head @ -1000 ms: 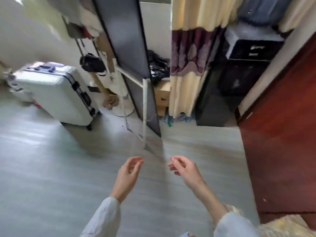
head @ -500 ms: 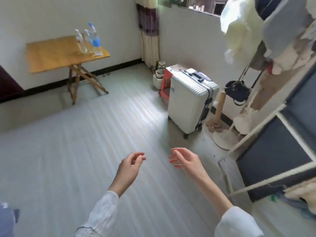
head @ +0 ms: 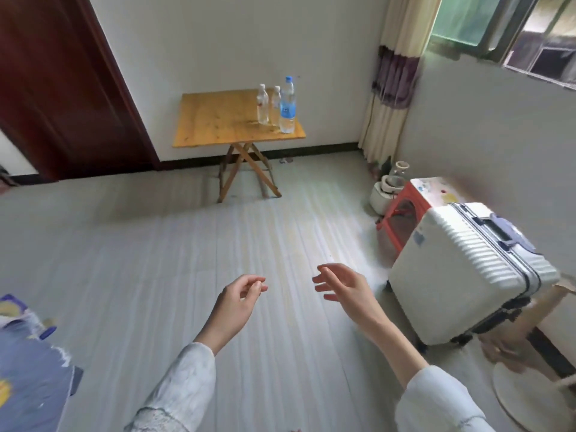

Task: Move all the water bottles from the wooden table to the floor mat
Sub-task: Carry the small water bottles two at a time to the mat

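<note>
View swung; table (head: 224, 120), bottles (head: 276, 106) now centred.

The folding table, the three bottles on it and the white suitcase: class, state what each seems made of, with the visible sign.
Folding table: wood, apparently lightly varnished; yellow planks with grain lines, crossed wooden legs.
Three bottles: probably clear plastic; see-through walls, light caps, one with a blue label.
White suitcase: hard shell, likely plastic; ribbed glossy surface, with seemingly metal trim.

Blue mat (head: 28, 378) cut by left edge; bottle labels (head: 287, 111) unreadable.
</note>
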`<state>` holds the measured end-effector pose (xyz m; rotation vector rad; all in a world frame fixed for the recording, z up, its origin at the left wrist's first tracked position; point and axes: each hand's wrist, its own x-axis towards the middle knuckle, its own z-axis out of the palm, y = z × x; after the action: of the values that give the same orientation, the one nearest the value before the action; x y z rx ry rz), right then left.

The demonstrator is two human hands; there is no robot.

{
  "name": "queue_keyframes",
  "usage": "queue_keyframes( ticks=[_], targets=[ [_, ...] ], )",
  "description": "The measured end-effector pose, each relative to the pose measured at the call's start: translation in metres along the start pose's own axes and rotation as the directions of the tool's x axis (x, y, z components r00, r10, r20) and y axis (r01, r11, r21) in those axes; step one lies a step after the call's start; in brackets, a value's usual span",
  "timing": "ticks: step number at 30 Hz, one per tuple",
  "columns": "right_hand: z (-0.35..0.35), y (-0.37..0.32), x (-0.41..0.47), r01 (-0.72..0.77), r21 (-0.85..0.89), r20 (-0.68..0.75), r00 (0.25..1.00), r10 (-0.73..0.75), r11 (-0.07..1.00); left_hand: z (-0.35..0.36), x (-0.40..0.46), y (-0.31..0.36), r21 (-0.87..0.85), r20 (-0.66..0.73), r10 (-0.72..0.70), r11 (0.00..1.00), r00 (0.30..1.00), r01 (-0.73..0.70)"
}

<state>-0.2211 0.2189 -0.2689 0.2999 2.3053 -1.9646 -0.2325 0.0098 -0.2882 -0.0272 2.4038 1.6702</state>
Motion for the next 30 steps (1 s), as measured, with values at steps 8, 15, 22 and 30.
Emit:
queue_keyframes(
  ticks=[8, 15, 22, 30],
  targets=[
    [0.010, -0.041, 0.163, -0.003, -0.023, 0.098, 0.995, 0.005, 1.000, -0.033, 0.137, 0.015, -0.039, -0.087, -0.052, 0.998, 0.995, 0.049],
    [0.034, -0.066, 0.324, -0.003, -0.055, 0.096, 0.995, 0.009, 0.998, -0.064, 0.302, 0.013, -0.052, -0.096, -0.046, 0.998, 0.994, 0.041],
    [0.065, -0.130, 0.494, 0.030, -0.081, 0.068, 0.997, -0.025, 0.996, -0.126, 0.488, 0.046, -0.053, -0.097, 0.031, 0.998, 0.995, -0.036],
    [0.074, -0.162, 0.648, -0.010, -0.073, 0.031, 0.999, 0.012, 0.997, -0.152, 0.651, 0.067, -0.020, -0.035, 0.041, 0.999, 0.999, -0.042]
  ],
)
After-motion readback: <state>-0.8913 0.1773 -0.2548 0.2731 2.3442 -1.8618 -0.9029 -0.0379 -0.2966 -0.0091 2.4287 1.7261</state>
